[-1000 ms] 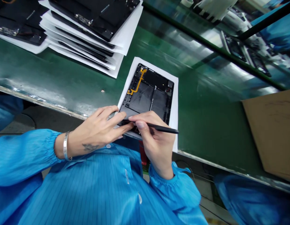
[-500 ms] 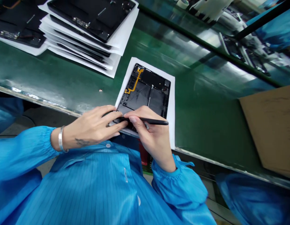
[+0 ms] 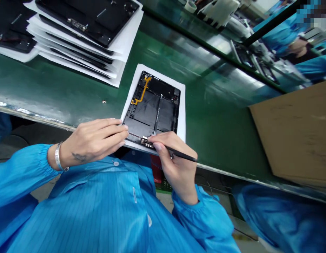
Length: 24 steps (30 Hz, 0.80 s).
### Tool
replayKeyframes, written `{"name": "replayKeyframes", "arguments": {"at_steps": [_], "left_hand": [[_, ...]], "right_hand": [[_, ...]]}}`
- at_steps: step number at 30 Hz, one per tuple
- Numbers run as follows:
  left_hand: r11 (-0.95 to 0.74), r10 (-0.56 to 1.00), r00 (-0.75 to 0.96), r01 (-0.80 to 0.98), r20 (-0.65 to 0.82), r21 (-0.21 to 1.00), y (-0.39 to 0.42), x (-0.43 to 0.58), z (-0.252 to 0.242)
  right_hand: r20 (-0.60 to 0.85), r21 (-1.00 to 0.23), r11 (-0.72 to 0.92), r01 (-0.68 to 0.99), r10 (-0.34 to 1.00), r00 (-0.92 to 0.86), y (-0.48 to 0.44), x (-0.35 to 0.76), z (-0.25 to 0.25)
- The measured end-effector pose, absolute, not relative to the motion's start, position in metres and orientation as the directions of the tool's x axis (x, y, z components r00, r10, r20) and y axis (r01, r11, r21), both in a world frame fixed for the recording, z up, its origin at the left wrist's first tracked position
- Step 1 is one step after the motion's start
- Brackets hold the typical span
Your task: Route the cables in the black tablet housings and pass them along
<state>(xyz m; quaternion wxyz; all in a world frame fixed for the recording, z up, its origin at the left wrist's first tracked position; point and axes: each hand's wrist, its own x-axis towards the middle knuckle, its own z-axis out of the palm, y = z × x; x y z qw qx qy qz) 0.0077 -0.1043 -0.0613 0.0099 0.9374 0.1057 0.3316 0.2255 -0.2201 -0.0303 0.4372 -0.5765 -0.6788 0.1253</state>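
Note:
An opened tablet housing (image 3: 145,116) with black battery cells and a yellow ribbon cable (image 3: 141,95) lies on a white sheet (image 3: 181,116) near the bench's front edge. My right hand (image 3: 175,154) pinches a slim black pen-shaped tool (image 3: 182,155); its tip is hidden by my fingers. They are over a small circuit board (image 3: 146,141) at the housing's near end. My left hand (image 3: 101,137) rests with fingers stretched out at the housing's near left corner, holding nothing that I can see.
Several black housings (image 3: 99,21) are stacked between white sheets at the back left, with another housing (image 3: 12,24) beside them. A tiny part (image 3: 104,101) lies on the green bench (image 3: 218,130). A cardboard box (image 3: 297,137) stands right. Behind a green rail, a person in blue sits.
My right hand has moved the tool away from my left fingers, toward the small board, and tilted it. My left fingers have drawn back and straightened. The whole view has shifted slightly.

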Motion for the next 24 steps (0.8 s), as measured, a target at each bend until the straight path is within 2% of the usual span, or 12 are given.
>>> {"name": "replayKeyframes", "arguments": {"at_steps": [2,4,6,9,11,13,18,22,24], "left_hand": [[-0.976,0.208,0.775,0.206,0.596,0.073,-0.106,0.010,-0.059],[-0.974,0.203,0.796,0.223,0.571,0.036,-0.108,0.012,-0.056],[-0.971,0.194,0.816,0.238,0.544,-0.012,-0.110,0.015,-0.054],[-0.967,0.194,0.838,0.252,0.510,-0.047,-0.113,0.016,-0.053],[-0.966,0.198,0.839,0.255,0.506,-0.045,-0.113,0.016,-0.054],[-0.965,0.203,0.829,0.259,0.520,-0.036,-0.114,0.016,-0.056],[-0.973,0.182,0.778,0.231,0.602,-0.004,-0.112,0.012,-0.062],[-0.972,0.233,0.761,0.209,0.605,0.112,-0.108,0.006,-0.061],[-0.962,0.271,0.775,0.217,0.571,0.163,-0.104,0.003,-0.059]], "right_hand": [[0.476,-0.652,0.307,0.693,0.877,0.059,-0.221,0.222,-0.033],[0.491,-0.584,0.332,0.740,0.871,-0.003,-0.223,0.219,-0.033],[0.501,-0.453,0.384,0.804,0.856,-0.127,-0.226,0.217,-0.032],[0.469,-0.183,0.472,0.862,0.813,-0.345,-0.229,0.214,-0.029],[0.445,-0.088,0.509,0.856,0.789,-0.424,-0.231,0.214,-0.029],[0.469,-0.127,0.513,0.849,0.785,-0.404,-0.233,0.217,-0.033],[0.555,-0.398,0.452,0.798,0.812,-0.182,-0.241,0.218,-0.048],[0.624,-0.502,0.443,0.743,0.780,-0.044,-0.238,0.215,-0.047],[0.608,-0.585,0.426,0.690,0.793,0.026,-0.228,0.215,-0.043]]}}
